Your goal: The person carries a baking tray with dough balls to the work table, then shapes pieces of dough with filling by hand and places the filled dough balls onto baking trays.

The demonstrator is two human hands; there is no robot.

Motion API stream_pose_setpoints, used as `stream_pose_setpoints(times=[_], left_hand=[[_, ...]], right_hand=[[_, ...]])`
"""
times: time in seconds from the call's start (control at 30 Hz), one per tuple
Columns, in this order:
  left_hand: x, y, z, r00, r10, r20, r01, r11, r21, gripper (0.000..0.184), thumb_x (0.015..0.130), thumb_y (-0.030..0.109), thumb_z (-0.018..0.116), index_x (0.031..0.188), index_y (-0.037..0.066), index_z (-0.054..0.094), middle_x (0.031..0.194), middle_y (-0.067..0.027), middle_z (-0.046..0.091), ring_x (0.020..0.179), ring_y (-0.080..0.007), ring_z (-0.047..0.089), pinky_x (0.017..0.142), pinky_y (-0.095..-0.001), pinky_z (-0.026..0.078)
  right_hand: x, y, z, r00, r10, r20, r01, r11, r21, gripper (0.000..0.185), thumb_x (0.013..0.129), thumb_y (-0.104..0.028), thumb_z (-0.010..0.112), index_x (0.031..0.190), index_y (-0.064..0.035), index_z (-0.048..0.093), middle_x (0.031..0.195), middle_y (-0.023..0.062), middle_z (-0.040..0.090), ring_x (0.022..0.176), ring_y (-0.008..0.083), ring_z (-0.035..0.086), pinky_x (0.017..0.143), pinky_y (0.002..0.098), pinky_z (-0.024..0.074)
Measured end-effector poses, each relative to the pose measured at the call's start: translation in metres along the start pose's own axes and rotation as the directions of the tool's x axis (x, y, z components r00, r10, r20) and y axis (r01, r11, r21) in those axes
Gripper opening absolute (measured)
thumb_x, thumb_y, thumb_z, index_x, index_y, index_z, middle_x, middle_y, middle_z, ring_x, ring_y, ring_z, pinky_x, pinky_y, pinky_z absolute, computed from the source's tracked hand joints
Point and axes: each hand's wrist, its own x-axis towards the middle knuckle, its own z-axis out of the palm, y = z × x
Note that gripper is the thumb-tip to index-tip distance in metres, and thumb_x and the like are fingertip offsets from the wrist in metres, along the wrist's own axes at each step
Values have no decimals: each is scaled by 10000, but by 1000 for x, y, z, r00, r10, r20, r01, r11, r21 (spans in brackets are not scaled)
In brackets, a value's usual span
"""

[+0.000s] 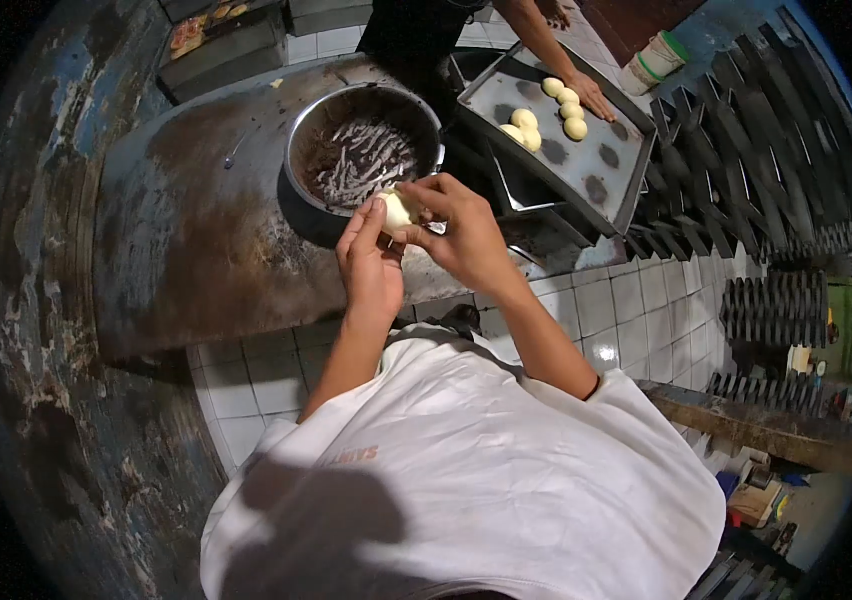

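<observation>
Between my two hands is a pale ball of dough [397, 214], held over the near rim of a metal bowl. My left hand [370, 250] cups it from the left, with the thumb against its side. The fingers of my right hand [454, 225] pinch its upper right edge. Inside the metal bowl [296, 165] lies a dark filling [366, 160] with pale streaks across it. Several round dough balls [523, 119] rest on a baking tray [506, 90] to the right. Another person's hand [591, 95] lies flat on that tray, beside the dough balls.
A worn table [186, 240] carries the bowl and a small spoon [235, 150]. Stacked dark trays [746, 140] fill the right side. A white bucket with a green lid [654, 63] stands behind the baking tray. At the far left back is a dark box [221, 60].
</observation>
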Motion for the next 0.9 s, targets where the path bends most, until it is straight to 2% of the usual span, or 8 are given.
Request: stream_pose_setpoints(times=[0.2,0.27,0.33,0.47,0.57,0.8,0.83,0.9], left_hand=[[-6,4,18,986,100,137,-102,995,3,287,1074,199,498,1227,1,639,1289,-136,644,1164,-203,625,976,-320,505],[-7,-2,25,951,168,260,-182,983,33,259,1072,178,492,1183,4,648,1321,-145,624,1228,-219,589,1050,-349,457],[-5,-14,33,925,210,317,-232,972,31,237,1071,166,489,1136,9,655,1343,-150,609,1253,-221,562,1087,-361,414],[-1,-42,57,938,281,204,-299,952,66,213,1078,185,494,1082,25,634,1217,-122,648,1127,-170,596,995,-318,455],[4,-63,77,967,250,-52,-242,962,128,238,1082,233,510,1002,29,605,903,-31,619,804,-104,589,723,-264,487],[9,-123,117,987,157,-24,-145,956,255,335,1076,270,532,914,-2,640,892,-64,661,803,-102,604,722,-265,484],[8,-134,126,977,213,17,-207,925,319,372,1088,273,502,930,-22,665,934,-80,687,855,-111,626,774,-266,497],[2,-151,140,970,220,108,-245,891,383,370,1091,268,490,981,-30,679,990,-88,699,872,-114,631,802,-262,500]], right_hand=[[8,-4,-5,983,-147,-107,119,965,-234,311,750,-61,831,1052,-53,758,898,96,666,847,245,669,765,315,512],[12,-3,-17,988,-45,-148,36,997,-62,254,717,-8,797,964,-6,741,885,84,662,753,204,639,735,290,496],[15,7,-30,955,280,101,-297,878,376,151,745,-28,808,870,16,736,875,58,690,778,135,630,747,280,499],[2,17,-35,963,239,-127,-200,944,261,170,769,-27,797,920,33,746,865,86,717,777,140,658,719,293,514],[-9,13,-52,990,42,-132,-28,994,106,258,823,-22,731,1077,-45,771,901,124,690,765,233,675,697,319,520],[-20,57,-134,978,202,-53,-196,976,92,138,843,-60,778,973,-10,776,963,52,698,871,141,647,773,284,522],[-20,61,-149,987,148,-64,-151,987,-52,325,801,-129,796,1101,-19,736,991,136,705,926,227,684,802,354,529],[-26,85,-164,967,223,-120,-217,974,63,399,807,-161,805,1160,-7,701,1009,133,710,940,211,679,816,343,530]])
